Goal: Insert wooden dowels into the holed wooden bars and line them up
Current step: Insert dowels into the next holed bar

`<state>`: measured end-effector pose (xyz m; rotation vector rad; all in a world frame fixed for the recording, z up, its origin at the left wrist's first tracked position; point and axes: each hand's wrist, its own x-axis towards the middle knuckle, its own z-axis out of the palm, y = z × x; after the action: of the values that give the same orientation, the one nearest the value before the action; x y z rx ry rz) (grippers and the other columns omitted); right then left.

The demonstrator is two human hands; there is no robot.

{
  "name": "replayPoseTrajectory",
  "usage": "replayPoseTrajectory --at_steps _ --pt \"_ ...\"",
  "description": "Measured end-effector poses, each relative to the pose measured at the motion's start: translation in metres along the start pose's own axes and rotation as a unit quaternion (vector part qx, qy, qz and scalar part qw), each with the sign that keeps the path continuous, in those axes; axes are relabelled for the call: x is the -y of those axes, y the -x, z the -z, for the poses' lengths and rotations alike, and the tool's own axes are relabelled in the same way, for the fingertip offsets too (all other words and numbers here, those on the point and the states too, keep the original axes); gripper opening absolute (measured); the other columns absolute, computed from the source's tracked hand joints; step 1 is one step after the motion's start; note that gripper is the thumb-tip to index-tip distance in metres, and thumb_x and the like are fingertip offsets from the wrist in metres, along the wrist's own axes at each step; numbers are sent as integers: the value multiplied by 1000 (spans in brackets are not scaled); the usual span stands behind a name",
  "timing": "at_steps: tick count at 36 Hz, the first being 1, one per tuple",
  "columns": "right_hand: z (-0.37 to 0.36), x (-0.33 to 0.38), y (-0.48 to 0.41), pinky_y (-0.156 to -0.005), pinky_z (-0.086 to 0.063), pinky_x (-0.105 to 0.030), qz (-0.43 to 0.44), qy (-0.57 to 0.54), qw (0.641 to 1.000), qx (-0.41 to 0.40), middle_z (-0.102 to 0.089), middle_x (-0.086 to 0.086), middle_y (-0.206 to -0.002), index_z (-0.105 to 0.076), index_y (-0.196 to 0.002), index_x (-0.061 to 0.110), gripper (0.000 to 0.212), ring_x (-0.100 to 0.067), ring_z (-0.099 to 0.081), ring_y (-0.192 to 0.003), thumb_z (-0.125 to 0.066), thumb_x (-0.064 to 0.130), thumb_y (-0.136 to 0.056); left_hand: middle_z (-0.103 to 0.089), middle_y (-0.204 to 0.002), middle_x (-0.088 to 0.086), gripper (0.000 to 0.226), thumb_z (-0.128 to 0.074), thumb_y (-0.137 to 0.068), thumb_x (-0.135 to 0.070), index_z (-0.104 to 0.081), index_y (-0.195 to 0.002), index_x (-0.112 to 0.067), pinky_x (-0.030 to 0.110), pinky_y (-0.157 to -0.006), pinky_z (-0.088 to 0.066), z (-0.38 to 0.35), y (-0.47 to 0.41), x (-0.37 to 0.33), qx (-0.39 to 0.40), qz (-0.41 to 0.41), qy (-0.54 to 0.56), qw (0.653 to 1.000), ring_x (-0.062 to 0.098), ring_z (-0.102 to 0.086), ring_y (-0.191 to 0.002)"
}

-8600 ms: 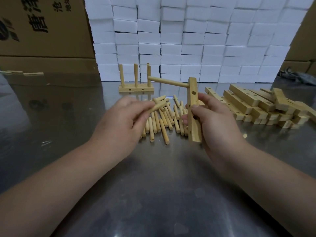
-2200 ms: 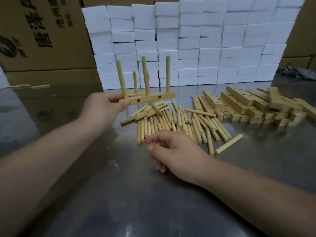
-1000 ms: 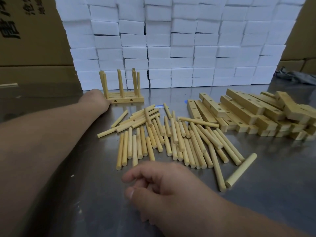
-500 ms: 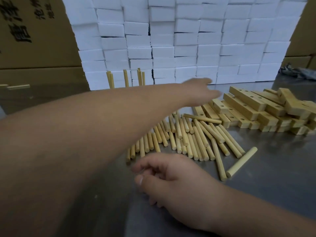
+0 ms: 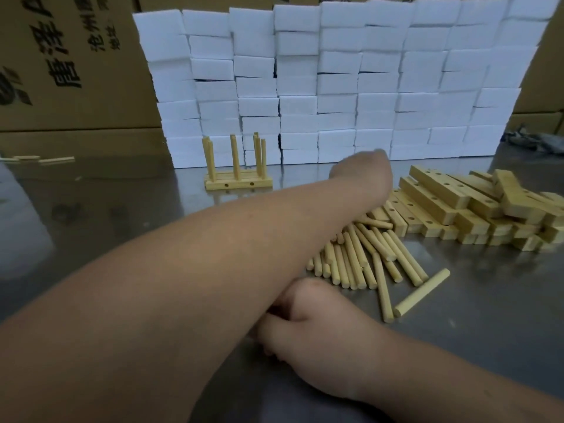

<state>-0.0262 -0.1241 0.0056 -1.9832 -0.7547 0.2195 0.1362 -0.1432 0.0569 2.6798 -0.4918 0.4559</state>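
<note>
Two holed bars [image 5: 239, 183] lie side by side at the back of the metal table [image 5: 106, 224], with several dowels standing upright in them. A heap of loose dowels [image 5: 360, 257] lies in the middle. One thicker dowel [image 5: 422, 292] lies apart to its right. A pile of holed wooden bars [image 5: 457, 203] sits at the right. My left hand [image 5: 363, 175] reaches across to the left end of that pile; its fingers are hidden behind the hand. My right hand [image 5: 308, 328] rests on the table near me, loosely curled, partly under my left forearm.
A wall of white foam blocks [image 5: 335, 87] stands behind the work area, with cardboard boxes [image 5: 70, 71] at the left. A few small wooden pieces [image 5: 39, 159] lie at the far left. A dark crumpled thing [image 5: 537, 141] lies at the back right.
My left hand set the dowelled bar beside the earlier one at the back, let go, then swung right across to the bar pile. My right hand stayed resting on the table.
</note>
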Motion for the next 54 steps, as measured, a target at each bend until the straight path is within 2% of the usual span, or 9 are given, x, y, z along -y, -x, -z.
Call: replayPoseTrajectory --at_steps 5,11,15,25,31,35,39,45,54 --pt "-3 -7 -2 -71 -49 -29 -6 -16 999 -31 -58 9 -67 -68 -99 20 17 -4 -55 -66 -56 27 -88 -57 -118 9 31 -40 -91 -13 -52 -120 -10 26 -77 -42 50 8 30 -104 80 128 983 26 -55 -104" --pt "-4 -9 -3 -55 -48 -25 -11 -107 992 -66 -59 11 -62 -58 -85 34 17 -7 -55 -56 -50 22 -93 -59 -84 -13 29 -41 -94 -21 -59 -116 -28 10 -37 -32 89 94 68 -220 83 225 946 -2 -49 -47" --pt "-4 -5 -3 -46 -44 -21 -1 -209 971 -117 -61 6 -61 -55 -94 31 17 -10 -53 -50 -41 21 -98 -60 -81 -23 29 -51 -92 -18 -63 -113 -34 -1 -52 -36 87 164 80 -240 75 263 931 -15 -55 -64" --pt "18 -8 -9 -41 -44 -23 -10 -370 879 -299 -60 0 -59 -57 -89 9 31 -13 -56 -45 -37 30 -99 -35 -105 -45 45 -66 -81 -9 -60 -118 -34 -3 -91 -24 56 201 65 -170 -48 155 972 -13 -38 -110" --pt "20 -22 -11 -76 -53 -38 -63 -287 899 -325 -69 -2 -103 -49 -130 19 37 -20 -65 -93 -49 23 -94 -56 -105 -38 54 -63 -82 -19 -43 -114 -59 -3 -74 -31 66 198 85 -84 -36 208 974 -23 -48 -83" --pt "23 -20 -12 -46 -48 -22 -69 -341 882 -319 -67 5 -60 -45 -135 19 39 -9 -61 -50 -42 12 -97 -60 -111 -14 35 -54 -85 -25 -60 -118 -35 31 -93 -42 78 183 121 -157 151 71 974 16 -54 -103" --pt "26 -17 -12 -40 -45 -21 -73 -379 868 -313 -65 2 -56 -56 -100 24 29 -11 -56 -44 -34 4 -96 -52 -131 2 39 -51 -88 -32 -52 -127 -34 39 -100 -39 68 173 152 -12 303 12 953 26 -46 -119" --pt "27 -12 -10 -37 -40 -21 -69 -388 868 -302 -60 2 -53 -55 -93 20 24 -11 -49 -39 -33 11 -97 -58 -114 -1 7 -54 -86 -34 -59 -88 -39 35 -93 -42 59 169 161 -1 265 -7 964 23 -50 -108" --pt "23 -14 -11 -39 -38 -23 -89 -329 899 -276 -56 0 -56 -58 -94 11 20 -12 -46 -42 -41 22 -98 -38 -144 -2 43 -40 -95 -33 -38 -137 -38 33 -106 -25 55 170 156 107 147 -1 983 19 -30 -134"
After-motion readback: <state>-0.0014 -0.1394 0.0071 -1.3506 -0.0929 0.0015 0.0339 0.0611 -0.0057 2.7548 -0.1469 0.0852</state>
